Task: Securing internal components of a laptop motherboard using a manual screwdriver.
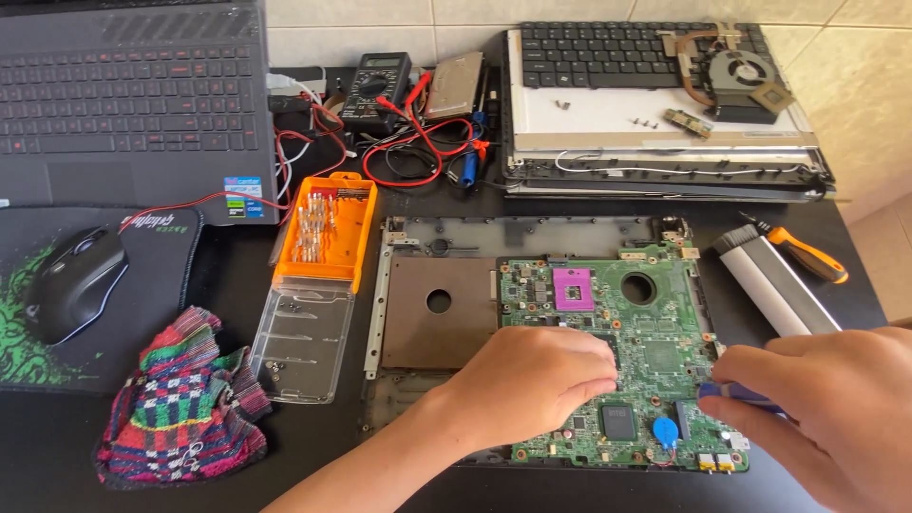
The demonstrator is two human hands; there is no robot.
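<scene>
Green motherboard (632, 361) lying flat in the stripped laptop base (432, 313) on the dark surface (57, 446), chip side up, so every component is within reach. Left hand (532, 380) laid on the board's lower left part, fingers curled and pressed down, grip closed on nothing; judged to be steadying the board. Right hand (831, 408) at the board's right edge, grip pinching a blue-handled tool (736, 394), tip hidden. Orange bit case (323, 256) open just left of the base, bits exposed for quick picking. Orange-handled screwdriver (807, 255) and brush (765, 275) parked to the right. Multimeter (377, 87) with tangled leads behind.
</scene>
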